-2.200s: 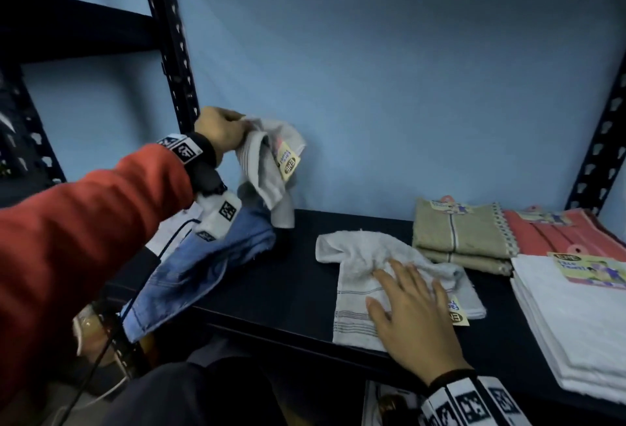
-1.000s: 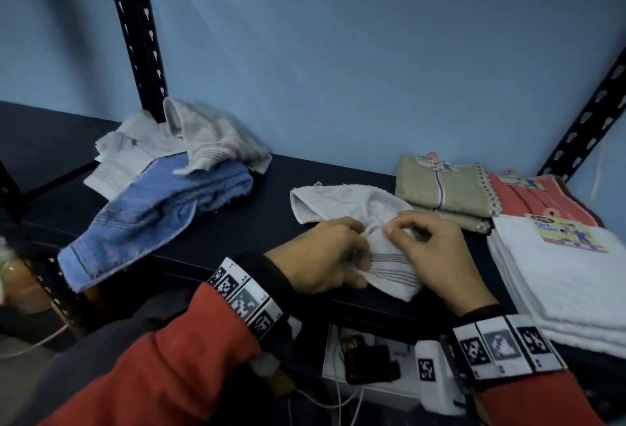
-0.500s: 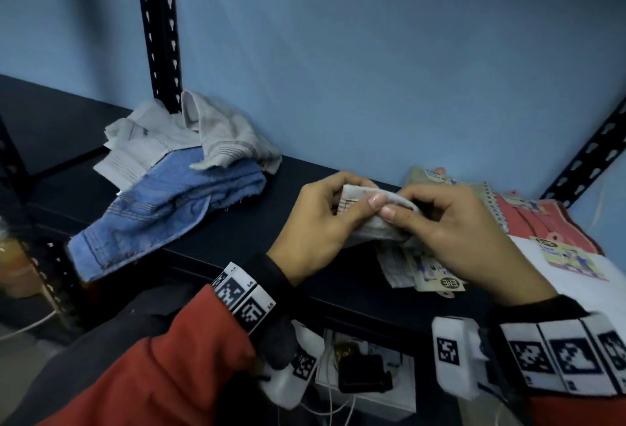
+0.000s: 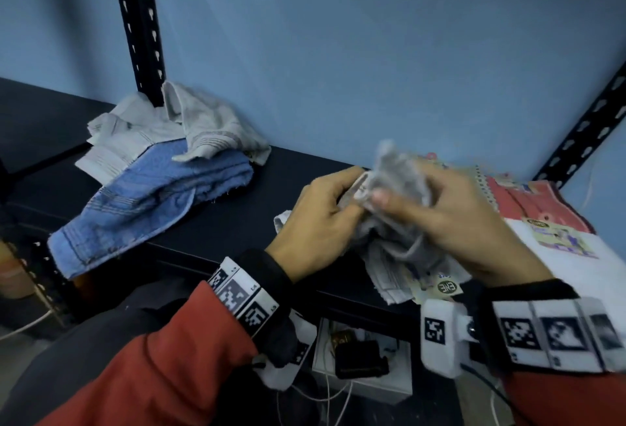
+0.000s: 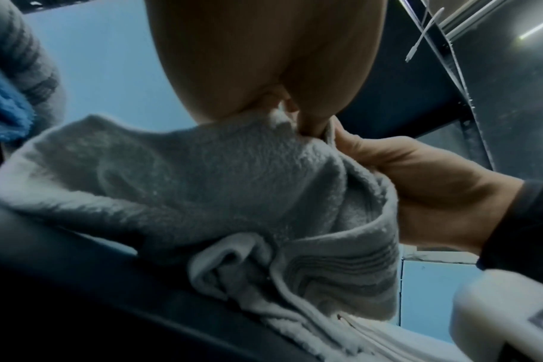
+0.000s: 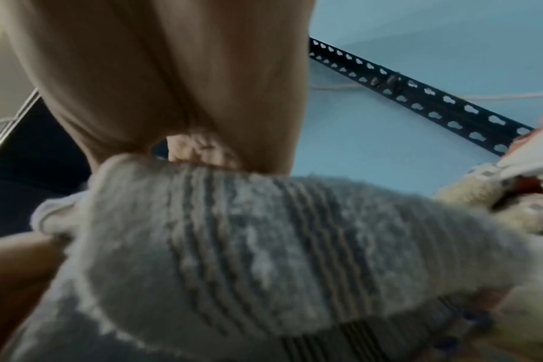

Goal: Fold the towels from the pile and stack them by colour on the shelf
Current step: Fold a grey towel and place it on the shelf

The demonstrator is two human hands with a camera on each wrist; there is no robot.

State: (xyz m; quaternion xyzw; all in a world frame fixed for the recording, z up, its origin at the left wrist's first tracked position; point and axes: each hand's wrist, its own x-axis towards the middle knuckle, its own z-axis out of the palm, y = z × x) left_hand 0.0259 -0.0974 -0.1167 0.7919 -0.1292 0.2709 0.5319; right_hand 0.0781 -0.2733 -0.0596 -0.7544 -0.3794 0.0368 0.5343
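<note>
both hands (image 4: 318,219) pinching grey towel (image 4: 396,168), above shelf (image 4: 216,222)

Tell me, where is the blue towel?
In the head view the blue towel lies on the left of the shelf, under crumpled grey towels, hanging over the front edge.

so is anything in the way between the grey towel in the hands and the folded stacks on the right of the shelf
Nothing visible blocks it. Both the left hand and the right hand grip the grey towel just left of the folded stacks. The white stack is nearest, with only bare shelf under the hands. The loose pile lies off to the left.
</note>
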